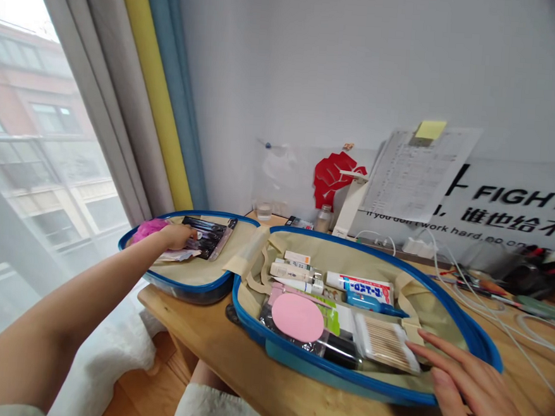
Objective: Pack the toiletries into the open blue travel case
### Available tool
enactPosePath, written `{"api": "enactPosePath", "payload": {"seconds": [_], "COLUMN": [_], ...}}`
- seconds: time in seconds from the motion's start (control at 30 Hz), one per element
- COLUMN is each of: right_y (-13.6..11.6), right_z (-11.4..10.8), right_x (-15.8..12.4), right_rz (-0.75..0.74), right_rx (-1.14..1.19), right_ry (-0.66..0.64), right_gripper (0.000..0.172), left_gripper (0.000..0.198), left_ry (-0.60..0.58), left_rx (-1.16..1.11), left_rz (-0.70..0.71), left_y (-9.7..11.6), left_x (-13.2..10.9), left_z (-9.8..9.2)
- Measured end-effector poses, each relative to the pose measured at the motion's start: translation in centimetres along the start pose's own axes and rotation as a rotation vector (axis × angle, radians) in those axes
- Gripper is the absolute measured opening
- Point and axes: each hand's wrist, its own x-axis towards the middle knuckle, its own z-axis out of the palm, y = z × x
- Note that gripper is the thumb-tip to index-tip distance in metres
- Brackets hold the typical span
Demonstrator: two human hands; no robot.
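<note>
A blue-rimmed zip case (pixel 249 342) lies unfolded in two halves on the wooden desk. My left hand (pixel 179 236) reaches into the left half, fingers curled against a dark flat packet (pixel 215 238) with a clear edge; what they grip is hidden. Beside that wrist is a bright pink mesh puff (pixel 148 229). My right hand (pixel 476 390), fingers extended and holding nothing, rests by the right half's near rim, fingertips near a bag of cotton swabs (pixel 385 342). That half also contains a pink oval pad (pixel 297 317), a toothpaste tube (pixel 362 285), a blue tube (pixel 370 303) and small bottles (pixel 294 272).
Behind the case stand a white lamp (pixel 350 207), a small glass jar (pixel 323 219) and a clear cup (pixel 263 210). White cables (pixel 494 305) and a power strip (pixel 417 246) lie at the right. Curtains (pixel 166 99) hang beside the window.
</note>
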Motion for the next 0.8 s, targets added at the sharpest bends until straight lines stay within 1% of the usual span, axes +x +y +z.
{"api": "enactPosePath", "payload": {"seconds": [0.13, 0.33, 0.43, 0.5, 0.6, 0.67, 0.73, 0.77, 0.8], "right_y": [-0.3, -0.3, -0.3, -0.3, -0.2, -0.3, -0.3, -0.3, -0.3], "right_z": [-0.2, -0.4, -0.3, -0.2, -0.3, -0.3, -0.4, -0.4, -0.4], "right_x": [0.2, 0.5, 0.4, 0.3, 0.2, 0.3, 0.3, 0.4, 0.4], "right_rz": [-0.012, -0.047, -0.017, -0.009, -0.022, -0.034, -0.049, -0.050, -0.049], "right_rx": [-0.019, -0.029, -0.018, -0.004, 0.008, 0.003, -0.001, -0.001, -0.002], "right_ry": [-0.007, -0.005, -0.003, 0.000, 0.005, 0.009, 0.012, 0.014, 0.012], "right_gripper": [0.023, 0.025, 0.026, 0.027, 0.026, 0.025, 0.025, 0.025, 0.025], "left_gripper": [0.037, 0.029, 0.028, 0.033, 0.044, 0.048, 0.050, 0.049, 0.048], "left_ry": [0.004, 0.026, 0.067, 0.114, 0.231, 0.341, 0.435, 0.450, 0.438], "left_rx": [0.065, 0.123, 0.105, 0.043, -0.082, -0.201, -0.334, -0.386, -0.427], "left_rz": [0.031, 0.088, 0.083, 0.066, 0.066, 0.112, 0.243, 0.328, 0.415], "left_y": [-0.2, -0.2, 0.2, 0.9, 2.8, 5.0, 7.9, 9.6, 11.4], "left_x": [0.3, 0.2, -0.5, -0.9, -1.3, -1.2, -0.8, -0.5, -0.2], "left_z": [0.6, 0.7, 0.1, -0.8, -3.4, -5.5, -7.8, -8.8, -9.7]}}
